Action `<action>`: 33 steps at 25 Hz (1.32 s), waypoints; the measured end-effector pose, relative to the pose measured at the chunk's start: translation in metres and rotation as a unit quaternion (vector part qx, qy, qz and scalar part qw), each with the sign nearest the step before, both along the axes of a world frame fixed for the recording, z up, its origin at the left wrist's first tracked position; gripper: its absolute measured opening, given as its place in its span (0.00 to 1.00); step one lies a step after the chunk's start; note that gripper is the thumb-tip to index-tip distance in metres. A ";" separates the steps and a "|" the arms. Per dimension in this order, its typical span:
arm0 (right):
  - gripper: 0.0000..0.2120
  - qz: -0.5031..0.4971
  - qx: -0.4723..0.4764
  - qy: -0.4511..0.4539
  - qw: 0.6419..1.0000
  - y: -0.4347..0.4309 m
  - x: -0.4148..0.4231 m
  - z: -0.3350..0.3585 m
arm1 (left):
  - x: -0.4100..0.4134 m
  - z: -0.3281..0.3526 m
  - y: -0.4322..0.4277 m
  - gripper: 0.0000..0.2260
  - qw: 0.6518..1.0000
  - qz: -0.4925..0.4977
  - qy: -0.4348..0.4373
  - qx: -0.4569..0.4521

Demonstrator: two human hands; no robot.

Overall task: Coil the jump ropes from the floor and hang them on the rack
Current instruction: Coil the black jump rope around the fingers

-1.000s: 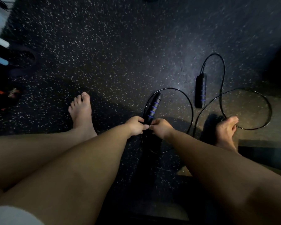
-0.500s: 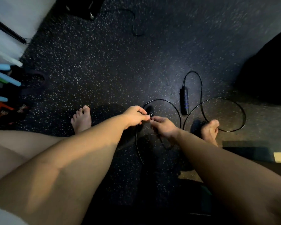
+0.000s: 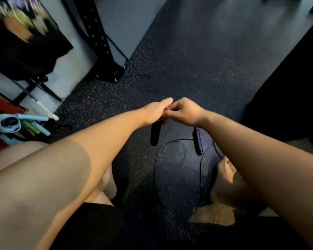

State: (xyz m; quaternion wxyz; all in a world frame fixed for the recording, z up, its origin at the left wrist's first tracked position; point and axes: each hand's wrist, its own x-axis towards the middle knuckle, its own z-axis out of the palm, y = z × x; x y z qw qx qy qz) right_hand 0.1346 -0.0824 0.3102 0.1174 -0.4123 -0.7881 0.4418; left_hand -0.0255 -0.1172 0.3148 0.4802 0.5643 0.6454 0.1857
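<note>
Speckled black floor [image 3: 188, 69] is seen throughout, with a black rack upright [image 3: 98, 38] set at its far left edge. A jump rope [image 3: 154, 134] is gripped by the left hand [image 3: 156, 112] (one handle hangs beneath), and its cord [image 3: 155, 177] is pinched by the right hand [image 3: 186, 112].

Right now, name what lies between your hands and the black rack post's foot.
In the head view, speckled floor with a thin dark cord lying on it.

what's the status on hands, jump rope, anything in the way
Left hand and right hand both pinching the thin black jump rope. Black handle dangles under left hand. Bare foot beside its loops.
</note>
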 end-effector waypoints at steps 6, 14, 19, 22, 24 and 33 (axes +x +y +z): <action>0.15 -0.005 -0.013 0.053 0.998 0.032 0.024 0.071 | -0.016 0.054 0.006 0.36 0.997 -0.031 -0.024 0.059; 0.08 0.004 0.018 0.149 0.989 0.050 0.011 0.053 | -0.024 0.054 0.021 0.45 0.972 -0.033 -0.219 -0.080; 0.13 -0.022 -0.072 0.201 0.977 0.068 0.017 0.049 | -0.033 0.053 0.038 0.45 0.964 -0.074 -0.227 -0.118; 0.11 0.008 -0.078 0.220 0.972 0.070 0.010 0.049 | -0.032 0.051 0.043 0.47 0.942 -0.068 -0.294 -0.146; 0.13 0.011 -0.048 0.201 0.978 0.074 0.008 0.043 | -0.030 0.047 0.046 0.46 0.936 -0.064 -0.310 -0.154; 0.12 0.002 -0.057 0.188 0.981 0.086 0.021 0.037 | -0.017 0.052 0.054 0.45 0.928 -0.007 -0.338 -0.156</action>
